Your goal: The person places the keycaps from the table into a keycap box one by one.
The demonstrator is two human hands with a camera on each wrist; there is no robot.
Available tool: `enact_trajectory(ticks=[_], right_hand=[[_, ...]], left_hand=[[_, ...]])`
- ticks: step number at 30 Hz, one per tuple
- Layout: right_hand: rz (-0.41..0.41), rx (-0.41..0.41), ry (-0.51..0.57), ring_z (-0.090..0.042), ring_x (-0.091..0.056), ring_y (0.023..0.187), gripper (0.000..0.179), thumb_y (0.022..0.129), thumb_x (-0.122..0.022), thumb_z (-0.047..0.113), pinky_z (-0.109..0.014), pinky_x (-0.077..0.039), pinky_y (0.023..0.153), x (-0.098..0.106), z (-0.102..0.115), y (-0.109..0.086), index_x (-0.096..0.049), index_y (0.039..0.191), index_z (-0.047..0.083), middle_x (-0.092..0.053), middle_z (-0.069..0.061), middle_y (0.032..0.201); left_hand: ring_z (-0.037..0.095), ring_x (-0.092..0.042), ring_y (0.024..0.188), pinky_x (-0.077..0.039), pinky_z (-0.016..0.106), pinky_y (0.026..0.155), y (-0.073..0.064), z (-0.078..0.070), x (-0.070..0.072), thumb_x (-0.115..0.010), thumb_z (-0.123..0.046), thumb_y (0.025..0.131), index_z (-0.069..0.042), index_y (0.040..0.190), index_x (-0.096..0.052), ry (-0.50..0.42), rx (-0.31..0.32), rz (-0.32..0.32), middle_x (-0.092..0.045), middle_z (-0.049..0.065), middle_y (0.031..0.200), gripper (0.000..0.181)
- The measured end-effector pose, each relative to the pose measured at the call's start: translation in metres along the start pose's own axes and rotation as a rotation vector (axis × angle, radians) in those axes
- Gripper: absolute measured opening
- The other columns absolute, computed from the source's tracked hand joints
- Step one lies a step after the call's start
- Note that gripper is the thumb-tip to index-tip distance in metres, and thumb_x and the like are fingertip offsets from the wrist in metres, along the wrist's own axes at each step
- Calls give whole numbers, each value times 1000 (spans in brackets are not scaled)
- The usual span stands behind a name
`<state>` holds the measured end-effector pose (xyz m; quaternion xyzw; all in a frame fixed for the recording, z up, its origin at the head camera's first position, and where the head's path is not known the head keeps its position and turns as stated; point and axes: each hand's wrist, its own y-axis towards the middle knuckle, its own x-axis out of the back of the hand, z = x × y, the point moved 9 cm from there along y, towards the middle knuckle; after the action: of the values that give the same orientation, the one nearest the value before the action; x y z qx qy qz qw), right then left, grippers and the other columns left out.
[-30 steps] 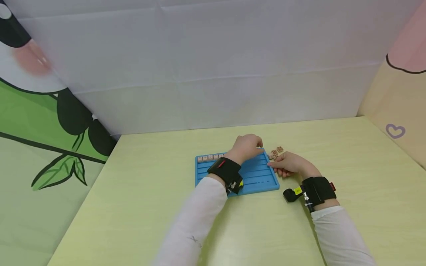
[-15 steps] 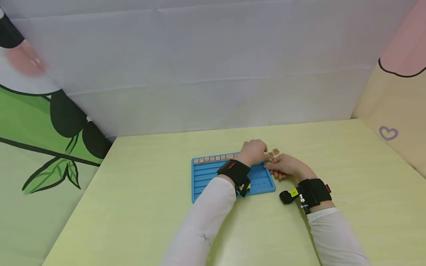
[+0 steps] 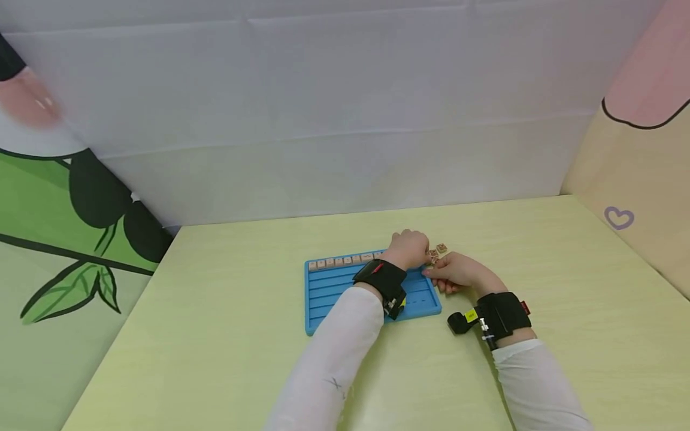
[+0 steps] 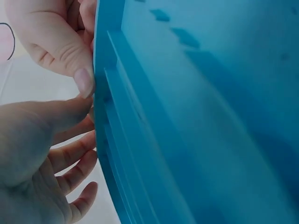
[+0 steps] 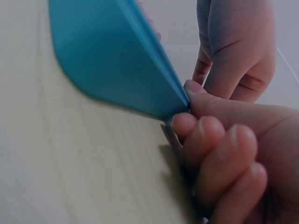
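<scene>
1. Head view, which I follow from a distance: a shallow blue tray [image 3: 326, 296] with long grooves lies on a pale yellow-green table [image 3: 215, 359]; a row of small wooden tiles [image 3: 338, 261] runs from the left end of its farthest groove until a hand hides it
2. The person's left hand [image 3: 409, 248] reaches over the tray's far right corner; from the left wrist I see thumb and forefinger close together at the edge, other fingers apart and bent, but I cannot tell whether they pinch anything
3. The right hand [image 3: 458, 272] pinches the tray's right edge between thumb and forefinger, its other fingers curled
4. Several loose tiles [image 3: 442, 248] lie on the table just beyond that edge, near both hands and partly hidden
5. To my judgement, the right hand should press just enough to stop the tray sliding; lifting the edge could disturb the row
6. Both hands crowd one spot, so I would bring the left fingertips down from above, giving the right thumb room and avoiding the loose tiles
</scene>
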<state>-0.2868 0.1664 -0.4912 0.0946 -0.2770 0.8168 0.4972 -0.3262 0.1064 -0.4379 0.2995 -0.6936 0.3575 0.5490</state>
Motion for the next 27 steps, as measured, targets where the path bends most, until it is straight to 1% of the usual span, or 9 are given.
enact_trajectory(ticks=[5,10,17,23,25,27], right_hand=[[-10,-16,-9,-6,-44,42,38,97,-54,24,-20,-37,46,1,-1,1,-60,62,10,-50,5,49],[-13,-16,-8,-7,-44,42,38,97,-55,25,-21,-38,46,1,-3,2,-61,62,10,-50,5,49],[-9,-17,-2,-7,-45,43,38,97,-54,25,-21,-38,47,2,-2,2,-61,63,10,-50,5,49],[-8,-21,-5,-7,-45,43,38,97,-54,25,-21,-38,47,2,-1,1,-61,63,10,-50,5,49],[-5,-23,-7,-7,-45,43,38,97,-54,25,-21,-38,47,1,-2,1,-61,63,10,-50,5,49],[1,-22,-8,-6,-45,43,38,97,-54,25,-21,-38,47,1,-2,2,-61,63,10,-50,5,49]], left_hand=[[18,-47,84,-35,36,84,2,1,-3,-61,-34,92,-17,56,-40,1,1,-7,-34,-3,56,45],[19,-47,86,-36,37,87,2,2,-4,-60,-33,93,-18,56,-41,0,-3,-8,-38,-3,59,44],[19,-45,82,-31,36,81,-1,0,1,-59,-30,94,-18,55,-40,-9,-8,-16,-34,-3,58,44],[19,-45,85,-31,36,80,-1,0,1,-59,-29,94,-18,58,-44,-3,-11,-18,-40,-4,60,40],[18,-45,82,-30,36,80,-1,0,1,-59,-29,94,-18,59,-44,2,-13,-17,-39,-4,59,39],[17,-43,76,-30,36,80,0,-1,1,-58,-27,94,-18,59,-43,5,-21,-18,-37,-4,58,39]])
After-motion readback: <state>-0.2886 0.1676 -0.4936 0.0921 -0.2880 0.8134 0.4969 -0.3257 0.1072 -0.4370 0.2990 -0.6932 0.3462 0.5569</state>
